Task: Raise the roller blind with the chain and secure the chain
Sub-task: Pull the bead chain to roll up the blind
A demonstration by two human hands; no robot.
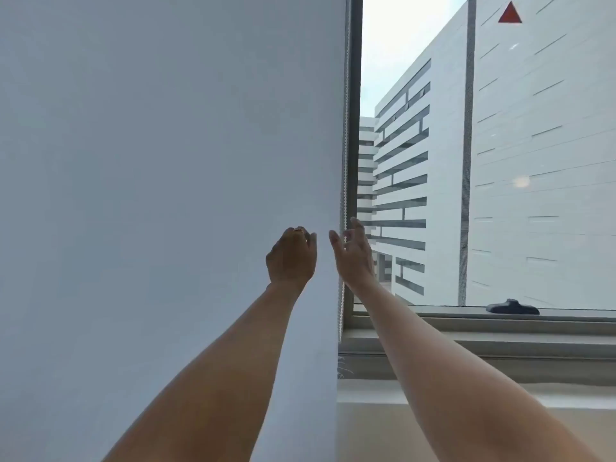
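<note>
A white roller blind [166, 161] hangs fully down and fills the left and middle of the view. Its white bead chain [345, 145] runs down the blind's right edge, beside the dark window frame [355, 95]. My right hand [353, 255] is raised at the chain with fingers spread and relaxed; its fingertips are close to the chain, and I cannot tell whether they touch it. My left hand [291, 256] is lifted in front of the blind just left of the right hand, fingers loosely curled, holding nothing. A ring shows on it.
Uncovered window glass [500, 161] on the right shows white buildings outside. A dark window handle [511, 307] sits on the lower frame. A pale sill [383, 391] runs below the window.
</note>
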